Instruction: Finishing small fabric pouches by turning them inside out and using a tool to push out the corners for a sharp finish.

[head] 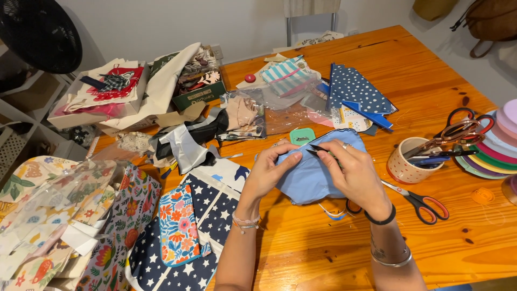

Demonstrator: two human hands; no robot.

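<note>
A light blue piece of fabric is held above the wooden table near its middle. My left hand pinches the fabric's upper left edge between thumb and fingers. My right hand grips the fabric's right side and holds a small dark pointed tool at the top edge, its tip close to my left fingertips. A small teal box lies just behind the fabric.
Black-and-red scissors lie right of my hand. A dotted cup holds more scissors. Ribbon spools stack at the right edge. Navy star and floral fabrics cover the left; cloth piles and boxes fill the back.
</note>
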